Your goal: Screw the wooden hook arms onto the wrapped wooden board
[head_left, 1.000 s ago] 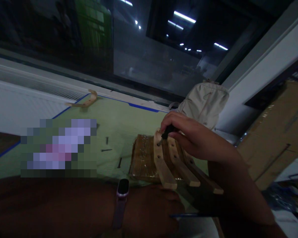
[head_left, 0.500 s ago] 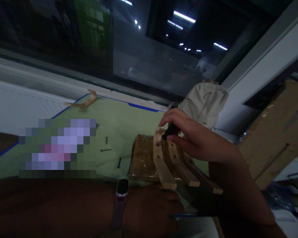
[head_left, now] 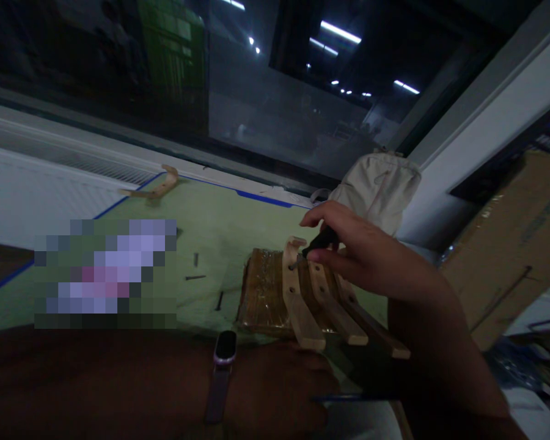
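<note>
My right hand (head_left: 348, 244) is closed around the black handle of a screwdriver (head_left: 319, 241). The tool slants down to the left, its tip at the upper hole of the leftmost curved wooden hook (head_left: 297, 308). Two similar hooks, a middle one (head_left: 337, 308) and a right one (head_left: 371, 324), lie beside it. All three rest across a brown wooden block (head_left: 261, 287) wrapped in clear film, their straight ends jutting over its near side. My left hand (head_left: 284, 385), below a wrist band, lies in shadow by the block's near edge, fingers curled; what they grip, if anything, is hidden.
Three screws, one of them dark (head_left: 219, 300), lie on the green tabletop (head_left: 224, 214) left of the block. Another wooden hook (head_left: 162, 186) sits at the far left corner. A pale backpack (head_left: 376, 183) leans by the window; a cardboard box (head_left: 499, 244) stands at right.
My right hand has shifted slightly to the right and its fingers have turned a little around the screwdriver handle. The tip stays at the same hole. My left hand looks unmoved.
</note>
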The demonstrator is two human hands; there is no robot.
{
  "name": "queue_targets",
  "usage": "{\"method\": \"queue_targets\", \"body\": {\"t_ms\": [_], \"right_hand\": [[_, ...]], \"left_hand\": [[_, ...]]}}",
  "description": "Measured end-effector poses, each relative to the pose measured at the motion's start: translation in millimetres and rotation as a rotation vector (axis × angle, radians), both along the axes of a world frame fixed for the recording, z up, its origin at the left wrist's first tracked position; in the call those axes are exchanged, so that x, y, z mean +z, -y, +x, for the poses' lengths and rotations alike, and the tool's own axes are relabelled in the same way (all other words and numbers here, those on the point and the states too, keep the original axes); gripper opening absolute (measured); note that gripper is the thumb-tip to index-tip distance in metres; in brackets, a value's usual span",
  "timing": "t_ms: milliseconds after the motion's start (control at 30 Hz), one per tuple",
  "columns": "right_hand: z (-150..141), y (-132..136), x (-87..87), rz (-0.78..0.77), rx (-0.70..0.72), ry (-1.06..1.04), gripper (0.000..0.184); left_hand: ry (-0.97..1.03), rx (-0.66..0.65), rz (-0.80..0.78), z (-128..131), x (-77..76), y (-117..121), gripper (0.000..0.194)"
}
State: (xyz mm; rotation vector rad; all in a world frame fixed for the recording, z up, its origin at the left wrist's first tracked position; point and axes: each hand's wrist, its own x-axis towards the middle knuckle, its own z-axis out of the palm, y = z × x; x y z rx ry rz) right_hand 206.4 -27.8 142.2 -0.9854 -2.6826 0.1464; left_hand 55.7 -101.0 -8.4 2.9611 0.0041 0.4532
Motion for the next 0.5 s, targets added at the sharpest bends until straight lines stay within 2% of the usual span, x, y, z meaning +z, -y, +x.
{"method": "queue_targets", "body": {"t_ms": [67, 133, 167, 233, 300, 367, 433, 500], "right_hand": [[-1, 2, 0.9, -0.060, 0.139, -0.021, 0.025], [-4, -1, -1.5, -0.087, 0.164, -0.052, 0.019], [-5, -4, -3.5, -0.074, 0.123, -0.068, 0.014], [-6, -10, -7.8, 0.001, -0.047, -0.070, 0.009], [-5, -14, -9.7, 0.088, -0.235, -0.014, 0.019], [-3, -12, -7.7, 0.128, -0.335, 0.061, 0.031], [0, -6, -2.3, 0.094, -0.289, 0.100, 0.034], [2, 2, 3.5, 0.020, -0.120, 0.086, 0.023]], "left_hand": [[-0.013, -0.005, -0.006, 0, -0.4, 0, 0.018], [-0.015, -0.002, -0.007, 1, -1.2, 0, 0.019], [-0.013, 0.001, -0.005, 1, -1.5, 0, 0.019], [0.001, 0.007, 0.000, 1, -1.9, 0, 0.017], [0.019, 0.001, -0.003, 1, -2.0, 1, 0.016], [0.026, -0.004, -0.010, 0, -1.7, 0, 0.015], [0.012, 0.003, -0.017, 0, -1.1, 1, 0.016], [-0.005, 0.009, -0.016, 0, -0.6, 1, 0.016]]}}
